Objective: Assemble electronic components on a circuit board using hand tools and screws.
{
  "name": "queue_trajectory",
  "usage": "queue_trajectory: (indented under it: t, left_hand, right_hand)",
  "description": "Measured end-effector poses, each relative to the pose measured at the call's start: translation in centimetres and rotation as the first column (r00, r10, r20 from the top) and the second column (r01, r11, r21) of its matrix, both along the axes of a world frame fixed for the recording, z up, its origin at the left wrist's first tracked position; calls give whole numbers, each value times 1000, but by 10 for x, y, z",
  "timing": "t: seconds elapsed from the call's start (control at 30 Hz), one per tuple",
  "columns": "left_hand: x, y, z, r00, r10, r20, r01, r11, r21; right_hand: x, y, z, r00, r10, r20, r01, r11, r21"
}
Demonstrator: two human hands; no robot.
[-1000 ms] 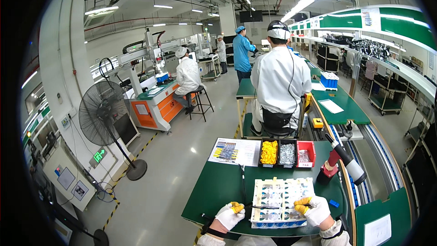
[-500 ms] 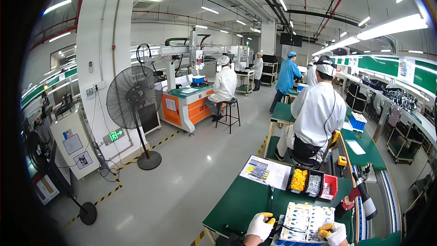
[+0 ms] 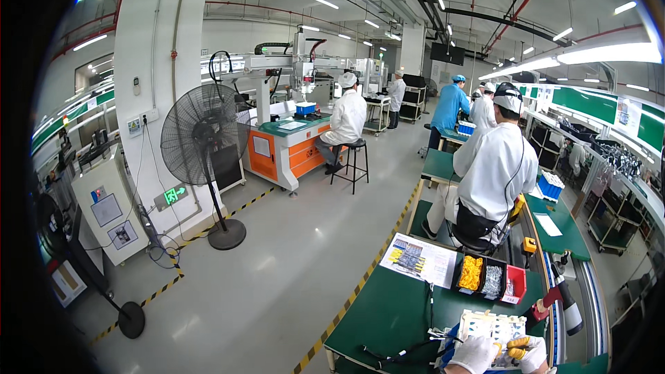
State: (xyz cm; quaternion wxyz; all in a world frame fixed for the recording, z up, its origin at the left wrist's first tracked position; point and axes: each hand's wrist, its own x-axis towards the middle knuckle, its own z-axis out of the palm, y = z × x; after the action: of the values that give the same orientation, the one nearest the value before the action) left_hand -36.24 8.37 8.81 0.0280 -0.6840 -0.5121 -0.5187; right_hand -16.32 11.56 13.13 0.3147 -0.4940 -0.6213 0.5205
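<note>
My left hand (image 3: 475, 354), in a white glove with yellow fingertips, is over the near part of a white tray (image 3: 479, 320) of small parts. Beside it my right hand (image 3: 530, 353), gloved the same way, is at the tray's right side with curled fingers. Both hands have their fingers drawn together and face each other; what is between them is too small to make out. A blue edge (image 3: 449, 339) shows at the tray's left. Black cables (image 3: 395, 357) lie on the green table (image 3: 377, 312) left of my hands.
Beyond the tray stand a black bin of yellow parts (image 3: 470, 273), a black bin of silvery parts (image 3: 493, 280) and a red bin (image 3: 515, 284). Printed sheets (image 3: 418, 260) lie left of them. A red-and-black power tool (image 3: 551, 303) is at the right. A seated co-worker (image 3: 495, 166) is ahead.
My left hand has moved right, from the tray's left side to over its near part, close to my right hand. The view has shifted slightly, and more cable shows on the table.
</note>
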Motion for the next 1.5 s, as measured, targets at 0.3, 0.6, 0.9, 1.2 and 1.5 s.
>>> queue_trajectory:
  t: [0.3,0.6,0.9,1.2,1.5]
  left_hand:
    - [-3,5,-17,991,-123,-55,118,989,-85]
    - [-13,29,-31,916,-395,-72,264,727,-634]
    - [-2,8,-6,976,-191,104,217,820,-529]
    - [3,13,-15,966,-33,256,184,785,-591]
    - [3,15,-28,997,-45,58,66,894,-444]
  right_hand:
    - [11,17,-37,995,-65,-79,69,996,50]
    - [16,23,-44,980,164,-113,-135,964,227]
    - [32,19,-41,970,176,-165,-119,943,310]
    - [21,13,-36,986,-153,-68,138,516,845]
    - [-2,27,-66,984,-177,13,97,601,793]
